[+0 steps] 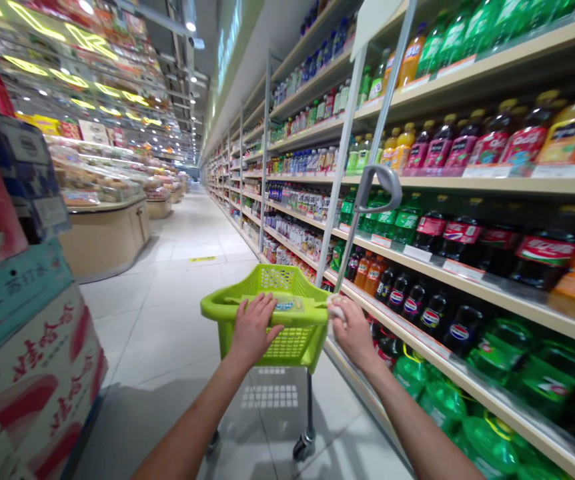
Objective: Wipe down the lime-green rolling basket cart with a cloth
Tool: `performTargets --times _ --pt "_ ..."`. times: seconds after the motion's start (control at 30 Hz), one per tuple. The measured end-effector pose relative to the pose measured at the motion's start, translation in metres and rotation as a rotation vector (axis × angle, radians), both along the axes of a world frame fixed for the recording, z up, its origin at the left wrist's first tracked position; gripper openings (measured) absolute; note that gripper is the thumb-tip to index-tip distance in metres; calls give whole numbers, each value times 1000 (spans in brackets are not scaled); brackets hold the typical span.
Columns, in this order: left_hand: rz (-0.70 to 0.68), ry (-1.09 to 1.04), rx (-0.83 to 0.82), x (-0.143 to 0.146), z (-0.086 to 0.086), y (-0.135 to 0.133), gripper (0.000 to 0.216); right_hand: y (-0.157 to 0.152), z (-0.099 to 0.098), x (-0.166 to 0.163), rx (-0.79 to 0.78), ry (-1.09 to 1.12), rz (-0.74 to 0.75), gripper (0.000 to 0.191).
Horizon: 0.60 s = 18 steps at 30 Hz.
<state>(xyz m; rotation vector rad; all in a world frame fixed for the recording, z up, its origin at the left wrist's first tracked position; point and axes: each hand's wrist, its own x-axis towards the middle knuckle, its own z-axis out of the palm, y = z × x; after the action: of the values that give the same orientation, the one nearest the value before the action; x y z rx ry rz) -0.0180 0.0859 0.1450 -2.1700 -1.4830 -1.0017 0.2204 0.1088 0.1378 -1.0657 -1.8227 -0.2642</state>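
Note:
A lime-green plastic shopping cart (272,283) stands in front of me in a supermarket aisle, its basket showing nothing inside. My left hand (253,328) lies over the cart's near rim, fingers curled on the handle bar. My right hand (350,330) grips the right end of the same bar, fingers wrapped round it with something small and white under them. A grey metal pole (367,200) with a looped top rises from the cart's right side.
Long shelves (467,180) of soft-drink bottles run along the right, close to the cart. Stacked printed cartons (22,347) stand at the near left. Food display counters (105,233) line the left further on. The tiled aisle floor (187,267) stretches ahead.

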Motion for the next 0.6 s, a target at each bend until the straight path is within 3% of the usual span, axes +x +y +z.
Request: performTargets --times 0.07,0.13,0.27,0.33,0.4,0.53,0.6 --pt "4 -16 0 5 0 -1 44 4 2 8 -27 109 -80 28" --pt "11 -32 3 12 1 -2 42 2 1 -4 -17 142 -112 31" --pt "19 -36 3 20 1 -1 42 -8 -4 -58 34 11 37 42" --pt "19 -22 2 19 1 -1 42 -8 -4 -66 47 -74 110 42" --pt "15 -6 2 15 1 -2 42 -3 -3 -52 60 -95 100 41" --pt "10 0 12 7 2 -5 41 10 3 -2 28 87 -94 35" --pt "11 -7 15 9 2 -6 41 10 5 -2 2 148 -118 33"
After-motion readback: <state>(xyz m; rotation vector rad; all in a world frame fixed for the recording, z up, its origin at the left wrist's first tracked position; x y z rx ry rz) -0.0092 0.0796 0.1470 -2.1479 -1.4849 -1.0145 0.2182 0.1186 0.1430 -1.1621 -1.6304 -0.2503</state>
